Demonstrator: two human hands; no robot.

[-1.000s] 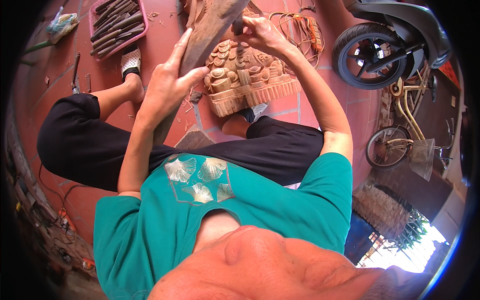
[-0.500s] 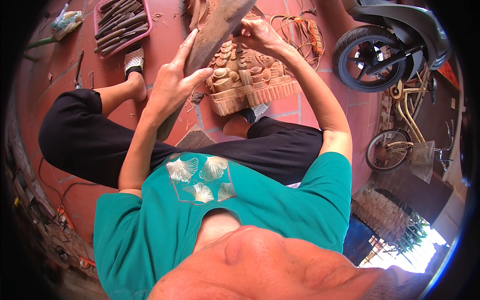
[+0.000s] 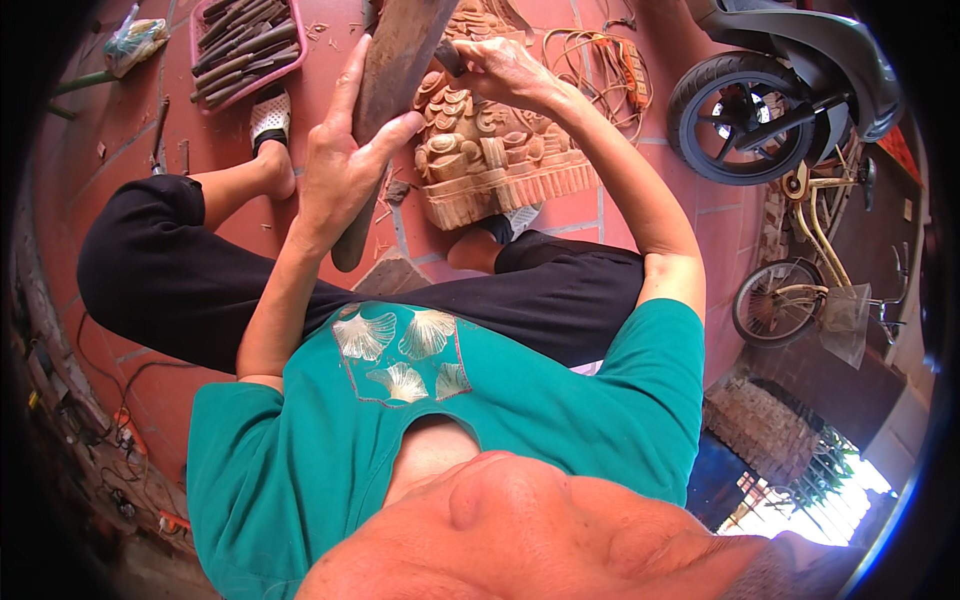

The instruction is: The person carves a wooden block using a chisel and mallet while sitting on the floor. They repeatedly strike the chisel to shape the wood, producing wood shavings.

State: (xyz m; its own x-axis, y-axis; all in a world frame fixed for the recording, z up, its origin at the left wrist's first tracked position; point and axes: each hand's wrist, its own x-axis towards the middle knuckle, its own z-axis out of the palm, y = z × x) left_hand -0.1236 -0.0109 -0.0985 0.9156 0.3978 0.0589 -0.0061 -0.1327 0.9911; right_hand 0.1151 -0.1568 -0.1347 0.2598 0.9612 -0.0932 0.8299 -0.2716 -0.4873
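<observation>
My left hand (image 3: 335, 175) grips a long brown wooden bar (image 3: 402, 70), its thumb and forefinger stretched along the edges. The bar is held tilted, its rounded lower end showing below my wrist and its top running out of the picture; I cannot tell its exact kind. A small dark block (image 3: 450, 58) is pinched in my right hand (image 3: 508, 75), close by the bar's right edge. Whether the two touch is unclear. Beneath them on the tiles stands a reddish-brown wood carving (image 3: 505, 165) with raised relief and a ridged base, partly covered by the bar and my right hand.
A pink basket (image 3: 301, 45) full of dark-handled tools stands at the far left, near my foot. Beside it lies a plastic bag (image 3: 135, 45). Cables and an orange power strip (image 3: 633, 75) lie right of the carving. Farther right are a scooter wheel (image 3: 740, 118) and a bicycle (image 3: 782, 300).
The bar has shifted left and stands steeper, with my left hand moving along. My right hand has moved slightly left, and its dark block shows more clearly. More of the carving is uncovered.
</observation>
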